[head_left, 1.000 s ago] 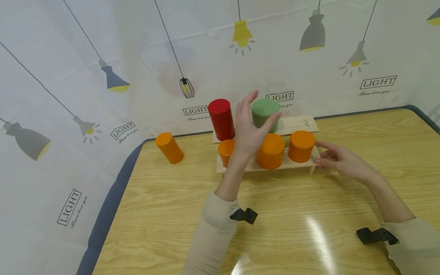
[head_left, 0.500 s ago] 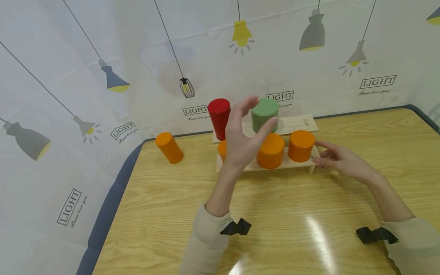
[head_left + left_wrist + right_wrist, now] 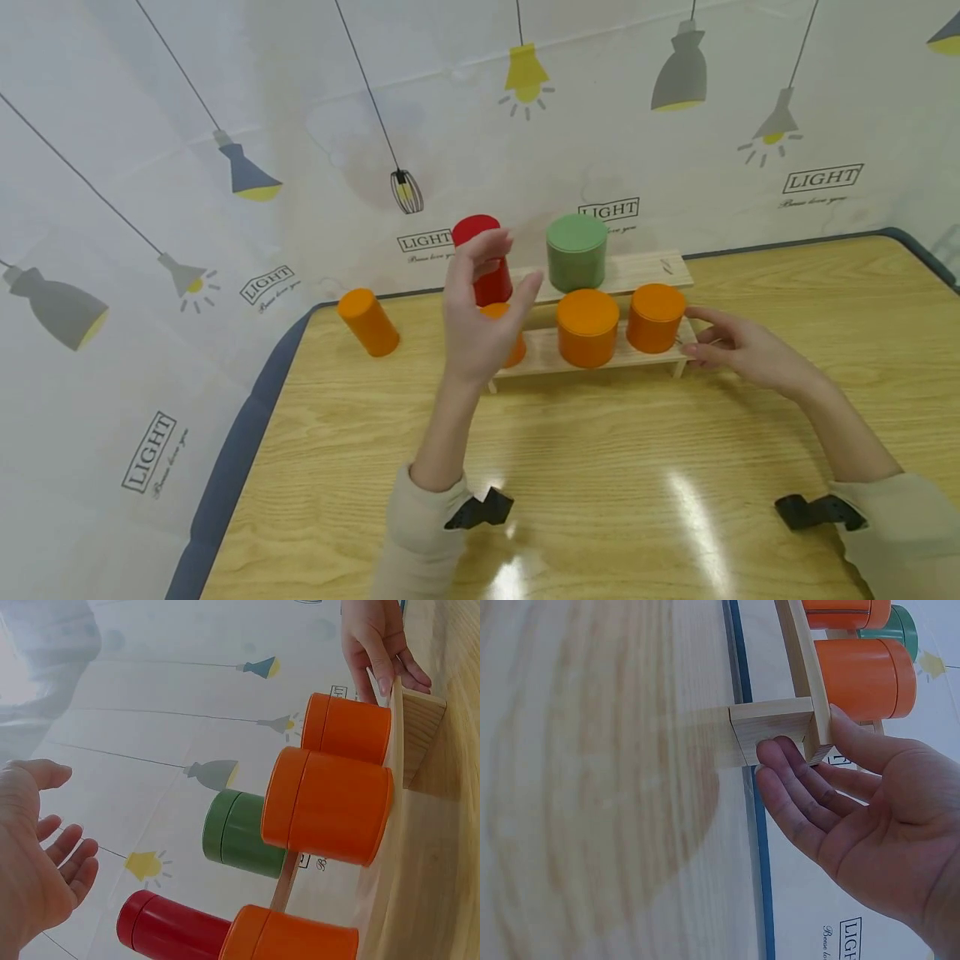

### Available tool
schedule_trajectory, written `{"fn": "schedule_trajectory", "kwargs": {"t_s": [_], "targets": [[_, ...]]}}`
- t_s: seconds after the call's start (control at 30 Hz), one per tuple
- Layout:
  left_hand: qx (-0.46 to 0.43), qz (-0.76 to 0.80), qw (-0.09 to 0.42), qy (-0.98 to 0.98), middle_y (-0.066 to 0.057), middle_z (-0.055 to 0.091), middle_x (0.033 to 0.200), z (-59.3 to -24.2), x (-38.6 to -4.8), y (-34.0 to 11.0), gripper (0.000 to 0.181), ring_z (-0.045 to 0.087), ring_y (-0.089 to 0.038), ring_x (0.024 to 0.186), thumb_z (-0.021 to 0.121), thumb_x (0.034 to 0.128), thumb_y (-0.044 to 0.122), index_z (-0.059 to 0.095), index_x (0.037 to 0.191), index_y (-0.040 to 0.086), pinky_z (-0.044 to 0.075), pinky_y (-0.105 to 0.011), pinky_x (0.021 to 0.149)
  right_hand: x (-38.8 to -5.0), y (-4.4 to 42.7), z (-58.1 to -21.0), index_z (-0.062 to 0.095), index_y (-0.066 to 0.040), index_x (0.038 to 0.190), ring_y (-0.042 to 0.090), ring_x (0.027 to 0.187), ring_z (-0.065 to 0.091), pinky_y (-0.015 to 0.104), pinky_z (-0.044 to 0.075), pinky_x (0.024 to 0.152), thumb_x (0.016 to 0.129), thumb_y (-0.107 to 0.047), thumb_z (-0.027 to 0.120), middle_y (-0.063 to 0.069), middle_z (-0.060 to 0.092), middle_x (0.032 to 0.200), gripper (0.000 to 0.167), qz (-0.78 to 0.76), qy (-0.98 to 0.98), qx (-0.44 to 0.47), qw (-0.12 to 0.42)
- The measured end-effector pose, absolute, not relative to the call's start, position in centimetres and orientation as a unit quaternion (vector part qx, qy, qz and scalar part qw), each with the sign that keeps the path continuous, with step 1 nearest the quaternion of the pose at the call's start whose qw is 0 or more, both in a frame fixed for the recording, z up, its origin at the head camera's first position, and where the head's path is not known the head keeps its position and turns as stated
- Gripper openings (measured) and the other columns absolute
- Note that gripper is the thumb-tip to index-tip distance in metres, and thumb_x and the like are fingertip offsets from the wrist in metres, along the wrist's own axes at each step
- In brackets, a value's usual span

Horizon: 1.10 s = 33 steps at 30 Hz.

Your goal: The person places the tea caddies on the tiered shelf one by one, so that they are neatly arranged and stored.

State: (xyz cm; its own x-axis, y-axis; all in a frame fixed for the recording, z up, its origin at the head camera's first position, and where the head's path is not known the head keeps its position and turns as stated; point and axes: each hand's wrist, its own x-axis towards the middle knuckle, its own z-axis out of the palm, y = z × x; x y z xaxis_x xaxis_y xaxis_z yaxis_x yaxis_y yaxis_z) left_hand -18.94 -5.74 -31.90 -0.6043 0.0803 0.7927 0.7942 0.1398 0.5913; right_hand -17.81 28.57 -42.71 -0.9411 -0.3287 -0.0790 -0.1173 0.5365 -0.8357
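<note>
My left hand holds nothing, its fingers loosely bent, in front of the red canister and partly over an orange canister. At the right end of a two-tier wooden rack, my right hand grips the front plank, thumb on its edge and fingers by its leg in the right wrist view. On that plank stand a wide orange canister and a smaller orange canister. A green canister stands on the back tier, right of the red one.
A tall narrow orange canister stands on the wooden table, left of the rack. Behind the table hangs a white cloth printed with lamps. A dark blue edge runs along the table's left and back sides.
My left hand has moved left and slightly down, away from the green canister, to in front of the red one. The green canister stays in place; my right hand has stayed at the rack's end.
</note>
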Motion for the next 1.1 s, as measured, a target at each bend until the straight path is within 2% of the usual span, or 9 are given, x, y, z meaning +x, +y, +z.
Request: {"fn": "schedule_trajectory", "kwargs": {"t_s": [0.23, 0.47, 0.53, 0.8, 0.93, 1.1], "targets": [[-0.285, -0.566, 0.348, -0.691, -0.020, 0.062, 0.117, -32.9, -19.1, -8.2, 0.037, 0.058, -0.029, 0.109, 0.070, 0.0908, 0.008, 0.057, 0.122, -0.006, 0.050, -0.041, 0.090, -17.9, 28.6, -42.8, 0.023, 0.005, 0.157, 0.038, 0.114, 0.060, 0.038, 0.057, 0.086, 0.104, -0.024, 0.059, 0.031, 0.055, 0.131, 0.070, -0.461, 0.871, -0.126, 0.114], [-0.257, -0.572, 0.367, -0.687, -0.022, 0.062, 0.114, -34.0, -19.6, -10.8, 0.033, 0.059, -0.032, 0.106, 0.068, 0.0908, 0.001, 0.057, 0.121, -0.009, 0.050, -0.035, 0.091, -17.8, 28.6, -42.7, 0.022, 0.005, 0.157, 0.038, 0.112, 0.061, 0.040, 0.057, 0.086, 0.104, -0.024, 0.058, 0.030, 0.055, 0.131, 0.070, -0.465, 0.868, -0.124, 0.118], [-0.250, -0.571, 0.372, -0.688, -0.020, 0.063, 0.114, -34.3, -19.8, -11.5, 0.033, 0.060, -0.033, 0.106, 0.069, 0.0905, -0.001, 0.058, 0.120, -0.008, 0.050, -0.034, 0.091, -17.8, 28.6, -42.7, 0.022, 0.005, 0.157, 0.037, 0.111, 0.062, 0.040, 0.057, 0.086, 0.104, -0.024, 0.058, 0.030, 0.056, 0.130, 0.070, -0.464, 0.869, -0.125, 0.118], [-0.200, -0.562, 0.387, -0.703, -0.024, 0.062, 0.114, -35.8, -20.7, -14.6, 0.033, 0.058, -0.037, 0.106, 0.071, 0.0898, -0.002, 0.060, 0.120, -0.008, 0.047, -0.032, 0.092, -17.9, 28.7, -42.9, 0.023, 0.005, 0.156, 0.030, 0.102, 0.067, 0.035, 0.057, 0.084, 0.105, -0.023, 0.058, 0.029, 0.060, 0.127, 0.068, -0.463, 0.870, -0.128, 0.115], [-0.157, -0.552, 0.382, -0.725, -0.025, 0.062, 0.115, -36.0, -20.8, -15.7, 0.034, 0.057, -0.035, 0.109, 0.071, 0.0890, -0.004, 0.058, 0.120, -0.011, 0.043, -0.033, 0.094, -17.9, 28.7, -42.9, 0.023, 0.006, 0.156, 0.029, 0.100, 0.067, 0.035, 0.057, 0.083, 0.105, -0.023, 0.058, 0.028, 0.060, 0.126, 0.068, -0.467, 0.867, -0.129, 0.116], [-0.121, -0.535, 0.373, -0.748, -0.032, 0.058, 0.119, -36.5, -21.2, -16.7, 0.038, 0.053, -0.043, 0.114, 0.069, 0.0876, -0.009, 0.055, 0.122, -0.017, 0.040, -0.043, 0.098, -17.8, 28.7, -42.9, 0.023, 0.005, 0.156, 0.029, 0.099, 0.068, 0.036, 0.058, 0.083, 0.105, -0.023, 0.058, 0.028, 0.060, 0.125, 0.069, -0.468, 0.867, -0.127, 0.116]]}}
